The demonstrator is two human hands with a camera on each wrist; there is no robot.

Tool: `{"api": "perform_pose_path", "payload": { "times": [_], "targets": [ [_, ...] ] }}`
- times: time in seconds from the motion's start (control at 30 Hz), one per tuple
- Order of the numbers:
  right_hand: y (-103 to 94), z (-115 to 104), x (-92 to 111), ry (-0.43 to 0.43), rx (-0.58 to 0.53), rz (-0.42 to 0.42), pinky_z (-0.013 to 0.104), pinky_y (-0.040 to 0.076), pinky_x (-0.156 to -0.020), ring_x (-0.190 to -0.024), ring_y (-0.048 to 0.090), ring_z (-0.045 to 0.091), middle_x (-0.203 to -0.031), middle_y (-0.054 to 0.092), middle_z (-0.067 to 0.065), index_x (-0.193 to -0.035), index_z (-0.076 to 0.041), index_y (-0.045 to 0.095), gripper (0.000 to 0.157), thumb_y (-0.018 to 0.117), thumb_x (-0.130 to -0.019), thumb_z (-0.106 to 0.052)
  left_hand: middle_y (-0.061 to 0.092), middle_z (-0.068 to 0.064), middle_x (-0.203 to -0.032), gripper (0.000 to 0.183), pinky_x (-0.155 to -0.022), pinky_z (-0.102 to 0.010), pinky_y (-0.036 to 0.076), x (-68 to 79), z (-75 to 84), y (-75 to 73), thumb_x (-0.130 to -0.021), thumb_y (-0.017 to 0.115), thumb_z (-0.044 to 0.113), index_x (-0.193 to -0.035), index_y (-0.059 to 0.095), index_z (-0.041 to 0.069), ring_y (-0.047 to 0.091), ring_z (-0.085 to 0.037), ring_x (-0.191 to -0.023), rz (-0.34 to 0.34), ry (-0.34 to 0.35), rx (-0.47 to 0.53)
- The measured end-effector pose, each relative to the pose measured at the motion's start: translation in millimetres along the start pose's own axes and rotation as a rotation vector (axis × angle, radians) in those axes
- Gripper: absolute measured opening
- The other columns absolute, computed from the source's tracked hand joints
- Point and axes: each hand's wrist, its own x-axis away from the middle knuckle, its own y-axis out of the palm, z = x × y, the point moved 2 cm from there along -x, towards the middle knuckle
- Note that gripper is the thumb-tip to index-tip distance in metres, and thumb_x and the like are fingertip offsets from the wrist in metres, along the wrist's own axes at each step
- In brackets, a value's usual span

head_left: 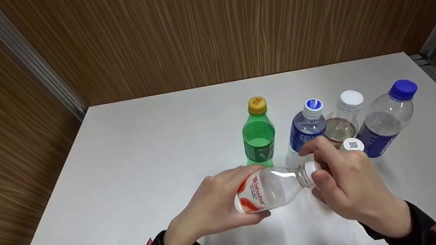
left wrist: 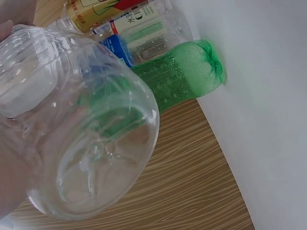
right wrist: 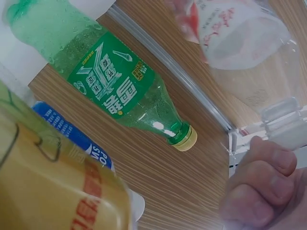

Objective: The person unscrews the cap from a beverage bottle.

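Observation:
My left hand (head_left: 221,202) grips a clear plastic bottle (head_left: 282,188) with a red and white label, tilted on its side over the white table (head_left: 153,149). Its neck points right, towards my right hand (head_left: 350,185). There the thumb and curled fingers pinch the white bottle cap (head_left: 312,171) at the neck. In the left wrist view the bottle's ridged base (left wrist: 110,167) faces the camera. The right wrist view shows the curled fingers (right wrist: 261,184) beside the neck. Just behind the held bottle stands a green bottle (head_left: 258,133) with a yellow cap.
Right of the green bottle stand a blue-labelled bottle (head_left: 305,129), a white-capped bottle (head_left: 349,105) and a larger blue-capped bottle (head_left: 386,123). Another white cap (head_left: 352,145) shows behind my right hand. A gold-labelled bottle (right wrist: 57,167) looms close in the right wrist view. Wood-grain panels (head_left: 204,29) surround the table.

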Motion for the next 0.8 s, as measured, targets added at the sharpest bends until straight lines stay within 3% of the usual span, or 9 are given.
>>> {"api": "perform_pose_path", "payload": {
  "times": [0.27, 0.37, 0.47, 0.57, 0.67, 0.73, 0.8],
  "targets": [
    [2.8, -2.4, 0.5, 0.065, 0.045, -0.066, 0.014, 0.027, -0.047, -0.052, 0.036, -0.005, -0.056, 0.048, -0.009, -0.104, -0.01, 0.063, 0.053, 0.036, -0.111, -0.055, 0.076, 0.0, -0.126, 0.072, -0.09, -0.027, 0.064, -1.0, 1.2, 4.9, -0.084, 0.087, 0.045, -0.143, 0.057, 0.015, 0.075, -0.013, -0.105, 0.056, 0.028, -0.103],
    [3.9, -4.5, 0.4, 0.095, 0.065, -0.092, 0.016, 0.031, -0.047, -0.053, 0.039, -0.005, -0.057, 0.053, -0.008, -0.103, -0.01, 0.062, 0.031, 0.05, -0.11, -0.038, 0.076, -0.001, -0.127, 0.073, -0.09, -0.028, 0.064, -0.4, 0.8, 5.8, -0.084, 0.087, 0.045, -0.144, 0.057, 0.015, 0.075, -0.013, -0.107, 0.06, 0.037, -0.11],
    [4.7, -6.4, -0.5, 0.084, 0.088, -0.094, 0.017, 0.033, -0.047, -0.053, 0.042, -0.004, -0.058, 0.055, -0.009, -0.098, -0.01, 0.06, 0.005, 0.062, -0.1, -0.015, 0.076, 0.0, -0.126, 0.073, -0.089, -0.027, 0.064, -0.1, 0.3, 6.0, -0.084, 0.087, 0.044, -0.143, 0.058, 0.014, 0.075, -0.013, -0.105, 0.055, 0.049, -0.109],
    [5.0, -7.0, -1.4, 0.056, 0.085, -0.075, 0.015, 0.033, -0.047, -0.054, 0.041, -0.004, -0.058, 0.054, -0.01, -0.094, -0.011, 0.06, 0.009, 0.065, -0.091, -0.004, 0.076, 0.0, -0.124, 0.073, -0.088, -0.025, 0.063, -0.3, -0.5, 5.6, -0.083, 0.088, 0.044, -0.143, 0.058, 0.015, 0.074, -0.012, -0.104, 0.04, 0.051, -0.087],
    [5.2, -6.1, -1.6, 0.016, 0.071, -0.055, 0.013, 0.032, -0.046, -0.054, 0.04, -0.004, -0.059, 0.054, -0.01, -0.092, -0.01, 0.059, 0.009, 0.064, -0.088, -0.003, 0.076, 0.001, -0.123, 0.074, -0.088, -0.024, 0.062, -0.3, -1.4, 4.7, -0.082, 0.089, 0.043, -0.143, 0.058, 0.015, 0.073, -0.011, -0.103, 0.016, 0.039, -0.04],
    [5.5, -5.0, -1.6, -0.024, 0.061, -0.03, 0.015, 0.032, -0.046, -0.053, 0.041, -0.003, -0.058, 0.054, -0.009, -0.091, -0.009, 0.06, 0.003, 0.062, -0.09, -0.007, 0.076, 0.001, -0.122, 0.074, -0.088, -0.023, 0.061, -0.1, -2.0, 3.9, -0.082, 0.089, 0.043, -0.143, 0.058, 0.016, 0.072, -0.01, -0.102, 0.004, 0.037, -0.01],
    [5.9, -4.3, -1.7, -0.084, 0.053, 0.009, 0.018, 0.033, -0.045, -0.05, 0.042, 0.001, -0.057, 0.053, -0.007, -0.089, -0.008, 0.06, 0.013, 0.056, -0.099, -0.016, 0.076, 0.002, -0.121, 0.074, -0.088, -0.022, 0.06, 0.3, -2.3, 3.0, -0.081, 0.09, 0.042, -0.143, 0.059, 0.016, 0.071, -0.008, -0.1, -0.008, 0.038, 0.021]
  ]
}}
